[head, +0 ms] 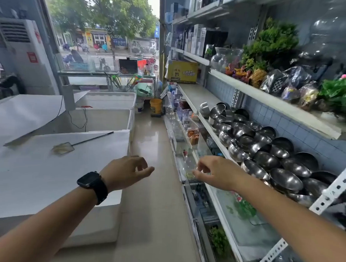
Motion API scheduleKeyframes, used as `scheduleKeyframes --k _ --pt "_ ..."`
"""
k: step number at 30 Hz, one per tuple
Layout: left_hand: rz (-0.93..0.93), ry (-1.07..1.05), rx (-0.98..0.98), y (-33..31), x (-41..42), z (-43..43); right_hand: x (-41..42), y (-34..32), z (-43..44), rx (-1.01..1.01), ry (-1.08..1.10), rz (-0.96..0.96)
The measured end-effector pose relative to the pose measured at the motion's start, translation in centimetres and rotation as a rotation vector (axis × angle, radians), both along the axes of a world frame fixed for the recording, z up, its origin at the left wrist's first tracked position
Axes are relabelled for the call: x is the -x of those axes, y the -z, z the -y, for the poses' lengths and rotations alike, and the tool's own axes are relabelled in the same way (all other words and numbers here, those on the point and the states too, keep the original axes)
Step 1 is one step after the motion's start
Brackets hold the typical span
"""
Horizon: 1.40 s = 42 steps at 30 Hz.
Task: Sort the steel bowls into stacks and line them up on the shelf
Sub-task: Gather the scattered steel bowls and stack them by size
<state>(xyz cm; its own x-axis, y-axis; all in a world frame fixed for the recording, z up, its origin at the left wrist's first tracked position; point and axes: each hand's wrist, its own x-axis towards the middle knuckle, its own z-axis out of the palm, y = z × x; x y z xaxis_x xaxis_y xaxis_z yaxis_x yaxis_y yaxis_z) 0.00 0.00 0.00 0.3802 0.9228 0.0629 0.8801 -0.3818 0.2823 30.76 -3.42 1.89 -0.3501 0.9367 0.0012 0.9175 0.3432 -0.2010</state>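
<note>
Several steel bowls [266, 152] lie in a loose, tumbled heap along the middle shelf [191, 96] on the right, many tipped on their sides. The far end of that shelf is bare. My right hand [216, 172] hovers in front of the shelf edge, just left of the nearest bowls, fingers loosely curled and holding nothing. My left hand [127, 169], with a black watch on its wrist, hangs over the aisle floor with fingers apart and nothing in it.
A yellow carton [182, 71] stands at the shelf's far end. The upper shelf [268, 99] carries fake plants and wrapped goods. Glass tanks [241, 219] sit below the bowls. White tubs [57, 165] with a small net line the aisle's left side. A yellow bucket [155, 106] stands on the floor.
</note>
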Motion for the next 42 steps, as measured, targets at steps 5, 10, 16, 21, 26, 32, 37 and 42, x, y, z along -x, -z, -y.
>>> scheduleKeyframes --k 5,10,16,21,26,32,37,42 --pt "-0.028 -0.026 0.021 1.2 -2.2 -3.9 -2.1 1.1 -3.7 -0.014 0.023 0.009" --pt "-0.033 -0.035 0.026 1.6 -5.0 -8.2 -5.1 1.0 -8.3 -0.028 0.013 -0.006" --pt "-0.019 -0.043 0.016 1.4 -7.5 -12.4 -7.4 1.6 -13.5 -0.005 -0.017 -0.027" --pt "-0.036 -0.027 0.001 1.8 -8.8 -16.2 -7.9 2.6 -16.8 -0.002 -0.031 -0.057" --pt "-0.022 0.0 0.008 2.8 -9.1 -20.3 -8.0 3.2 -20.5 0.014 -0.023 -0.044" --pt "0.004 0.04 0.013 3.8 -7.9 -26.9 -6.9 4.2 -27.0 0.007 -0.002 -0.035" --pt "0.031 0.071 -0.005 2.9 -6.2 -33.5 -5.2 3.2 -31.7 -0.005 0.042 -0.054" --pt "0.03 0.108 -0.026 2.2 -4.8 -38.2 -3.4 2.7 -35.2 -0.017 0.079 -0.049"
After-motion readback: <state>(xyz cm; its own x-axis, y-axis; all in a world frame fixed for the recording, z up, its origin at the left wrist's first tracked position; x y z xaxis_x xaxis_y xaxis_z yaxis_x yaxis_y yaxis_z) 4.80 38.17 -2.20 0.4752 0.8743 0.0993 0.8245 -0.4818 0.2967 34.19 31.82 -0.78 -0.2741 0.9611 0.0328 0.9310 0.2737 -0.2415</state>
